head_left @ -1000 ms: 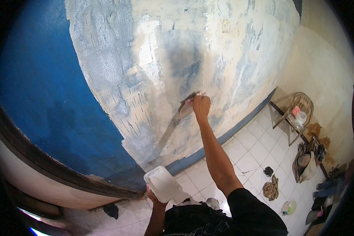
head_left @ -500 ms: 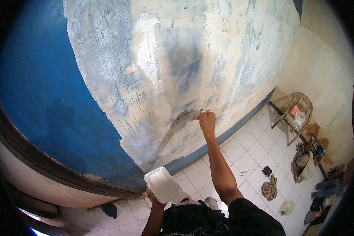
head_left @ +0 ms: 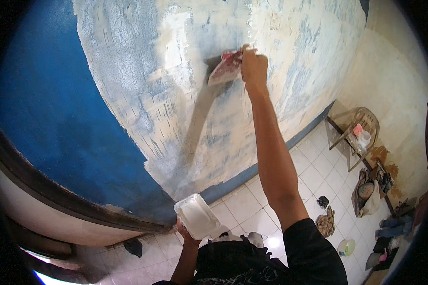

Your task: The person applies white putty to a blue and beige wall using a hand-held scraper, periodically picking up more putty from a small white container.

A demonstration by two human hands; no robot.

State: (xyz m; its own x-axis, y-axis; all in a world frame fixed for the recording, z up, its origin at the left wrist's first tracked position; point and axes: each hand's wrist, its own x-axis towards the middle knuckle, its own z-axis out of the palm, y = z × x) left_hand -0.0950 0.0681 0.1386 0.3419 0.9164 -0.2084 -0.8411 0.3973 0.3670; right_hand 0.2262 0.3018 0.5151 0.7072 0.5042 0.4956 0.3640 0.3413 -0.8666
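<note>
Raised against the wall, my right hand is closed around a putty knife. Its wide blade, smeared red and whitish, points left and lies at or close to the wall; exact contact cannot be told. Uneven off-white filler covers much of this wall, with blue showing through in patches. Low at the front, my left hand grips a white plastic tub from its left and lower side. The tub has pale smears on its rim, and I cannot make out how full it is.
Solid blue paint lies to the left, above a dark curved ledge. On the right stands a chair with containers on it. A sack, crumpled cloth, pale bowl and black bag lie on the tiled floor.
My right hand has swept upward along the wall with the putty knife, the arm stretching further out. The tub in my left hand has stayed nearly in place.
</note>
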